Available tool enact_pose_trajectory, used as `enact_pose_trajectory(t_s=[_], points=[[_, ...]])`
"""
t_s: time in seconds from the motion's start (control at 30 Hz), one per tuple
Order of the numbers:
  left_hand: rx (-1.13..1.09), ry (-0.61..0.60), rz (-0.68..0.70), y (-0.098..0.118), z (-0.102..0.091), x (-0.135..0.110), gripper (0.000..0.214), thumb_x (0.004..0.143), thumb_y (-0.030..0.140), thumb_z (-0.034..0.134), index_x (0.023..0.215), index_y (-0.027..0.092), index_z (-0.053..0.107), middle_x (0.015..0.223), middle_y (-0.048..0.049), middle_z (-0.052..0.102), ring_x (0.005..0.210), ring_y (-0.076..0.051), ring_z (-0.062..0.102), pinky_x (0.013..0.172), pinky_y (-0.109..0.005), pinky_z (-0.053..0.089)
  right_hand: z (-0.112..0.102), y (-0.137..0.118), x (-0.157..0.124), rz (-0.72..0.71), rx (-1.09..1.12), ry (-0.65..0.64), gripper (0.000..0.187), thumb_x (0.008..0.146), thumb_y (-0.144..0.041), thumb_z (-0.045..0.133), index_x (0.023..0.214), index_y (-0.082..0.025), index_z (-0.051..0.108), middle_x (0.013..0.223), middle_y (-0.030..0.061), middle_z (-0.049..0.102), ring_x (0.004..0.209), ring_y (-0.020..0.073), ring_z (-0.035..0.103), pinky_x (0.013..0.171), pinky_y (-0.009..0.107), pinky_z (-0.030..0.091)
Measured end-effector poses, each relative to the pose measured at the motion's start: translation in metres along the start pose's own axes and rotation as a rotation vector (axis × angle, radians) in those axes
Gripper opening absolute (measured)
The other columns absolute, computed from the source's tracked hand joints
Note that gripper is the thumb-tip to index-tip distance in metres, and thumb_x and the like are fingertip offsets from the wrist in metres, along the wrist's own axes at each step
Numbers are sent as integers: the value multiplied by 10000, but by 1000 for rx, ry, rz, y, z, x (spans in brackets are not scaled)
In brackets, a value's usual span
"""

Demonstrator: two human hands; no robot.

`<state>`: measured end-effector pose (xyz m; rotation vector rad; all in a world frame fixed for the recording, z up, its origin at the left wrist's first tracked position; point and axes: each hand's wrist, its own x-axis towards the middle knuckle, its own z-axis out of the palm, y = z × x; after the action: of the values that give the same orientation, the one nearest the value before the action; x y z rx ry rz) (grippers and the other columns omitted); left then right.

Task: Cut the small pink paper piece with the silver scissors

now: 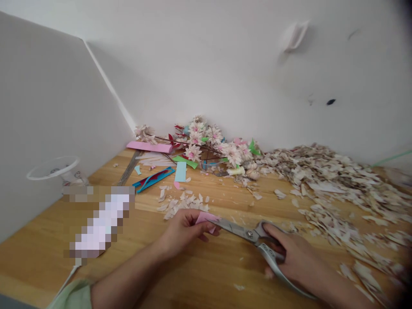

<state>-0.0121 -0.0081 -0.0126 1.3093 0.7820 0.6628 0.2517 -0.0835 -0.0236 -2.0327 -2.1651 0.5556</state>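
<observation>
My left hand [185,229] pinches a small folded piece of pink paper [206,218] just above the wooden table [206,270]. My right hand [298,257] grips the handles of metal scissors [249,235], fingers through the loops. The blades point left and their tips meet the pink paper's edge. A small heap of cut paper petals [185,204] lies just beyond my left hand.
A bunch of paper flowers [212,143] lies in the far corner with pink, green and blue paper strips [154,178]. A broad pile of paper scraps [337,184] covers the right side. White walls enclose the table; a clear dish [53,167] stands at left.
</observation>
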Motion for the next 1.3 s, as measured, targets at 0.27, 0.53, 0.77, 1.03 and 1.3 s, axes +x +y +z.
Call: enact_pose_trajectory(t_s=[0.27, 0.53, 0.77, 1.03, 1.3], points=[[-56, 34, -29, 0, 3, 0, 175, 662, 252, 665, 809, 176, 722, 714, -25, 720, 711, -145, 666, 574, -205, 491, 4, 6, 0, -50, 33, 35, 397, 569, -322, 720, 925, -239, 563, 877, 38, 685, 763, 247, 623, 587, 281, 419], [-23, 28, -21, -2, 2, 1, 147, 684, 258, 652, 786, 175, 716, 720, -23, 721, 726, -149, 670, 575, -207, 497, 0, -3, 0, 20, 53, -30, 484, 558, -336, 756, 976, -221, 541, 897, 42, 678, 764, 239, 595, 623, 287, 400], [-42, 11, -9, -4, 1, -1, 169, 698, 283, 658, 819, 178, 714, 746, -25, 725, 741, -144, 673, 571, -193, 499, -2, -7, 1, 39, 38, -51, 475, 552, -391, 751, 933, -213, 529, 768, 5, 649, 660, 203, 546, 568, 267, 351], [-46, 20, -18, -4, 1, 0, 197, 689, 312, 670, 827, 178, 715, 739, -27, 725, 726, -141, 670, 564, -191, 492, 1, 0, -1, 35, 1, -27, 441, 545, -393, 754, 883, -222, 527, 724, -11, 633, 632, 189, 519, 564, 262, 334], [-37, 37, -19, -2, 2, 2, 194, 666, 296, 669, 804, 166, 710, 722, -33, 724, 717, -152, 671, 565, -209, 500, -1, -4, 1, 27, 17, -11, 425, 547, -380, 749, 870, -224, 520, 761, 2, 648, 665, 203, 556, 566, 265, 352]])
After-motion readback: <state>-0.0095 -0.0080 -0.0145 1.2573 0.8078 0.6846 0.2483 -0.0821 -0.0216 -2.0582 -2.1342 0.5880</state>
